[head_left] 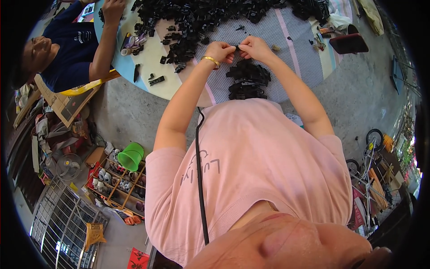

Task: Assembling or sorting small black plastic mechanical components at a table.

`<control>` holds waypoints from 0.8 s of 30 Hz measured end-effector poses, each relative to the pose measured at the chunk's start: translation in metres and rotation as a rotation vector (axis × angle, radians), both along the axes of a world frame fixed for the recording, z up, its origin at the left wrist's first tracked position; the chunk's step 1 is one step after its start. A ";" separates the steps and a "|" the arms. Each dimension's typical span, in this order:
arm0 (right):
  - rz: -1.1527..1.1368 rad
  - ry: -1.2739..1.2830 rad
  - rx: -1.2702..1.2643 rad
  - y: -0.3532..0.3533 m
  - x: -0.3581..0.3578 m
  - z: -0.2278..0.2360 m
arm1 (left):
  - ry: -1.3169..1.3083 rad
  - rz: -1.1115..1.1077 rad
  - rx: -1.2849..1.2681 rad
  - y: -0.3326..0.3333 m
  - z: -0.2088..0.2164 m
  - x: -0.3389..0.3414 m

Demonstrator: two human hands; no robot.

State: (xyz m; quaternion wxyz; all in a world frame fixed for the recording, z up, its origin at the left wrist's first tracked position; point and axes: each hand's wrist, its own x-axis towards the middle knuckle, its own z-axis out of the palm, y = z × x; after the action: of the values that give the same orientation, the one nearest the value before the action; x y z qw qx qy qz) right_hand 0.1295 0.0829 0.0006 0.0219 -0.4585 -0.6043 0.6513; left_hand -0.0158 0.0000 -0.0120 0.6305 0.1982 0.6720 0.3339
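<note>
Fingerwork, judged to be at the close-handling step: a small black part [237, 48] pinched between left hand [219, 52] and right hand [253, 47], thumb and fingers of each closed on opposite ends. Too small to tell whether one piece or two held together. For the next move, seems to call for both pinches kept steady and in line, with fine pressure from the fingertips rather than any large sweep. On the near side of the fingers, a compact stack of black pieces [247, 80], long, narrow and laid roughly crosswise. Far beyond the fingers and closer in on their left, a broad tangled heap of black parts [197, 15], hard-edged and slightly glossy, probably moulded plastic. Straight beyond the fingers, a loose black piece [241, 28], apart from the heap. Beneath, a tablecloth [309, 58], finely patterned in grey and crossed by pink bands. Just right of the right fingers, an irregular tan scrap [275, 47]. Behind the left fingers, a smooth, gold-coloured bangle [209, 59].
</note>
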 end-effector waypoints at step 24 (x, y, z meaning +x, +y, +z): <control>0.063 0.044 0.233 -0.008 0.015 0.007 | 0.498 -0.198 0.202 -0.019 0.020 0.013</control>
State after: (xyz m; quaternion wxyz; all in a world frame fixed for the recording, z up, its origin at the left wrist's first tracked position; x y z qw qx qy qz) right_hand 0.1449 0.0748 0.0078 0.0678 -0.4194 -0.6891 0.5870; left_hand -0.0026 -0.0194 0.0084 0.4527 0.4008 0.7468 0.2770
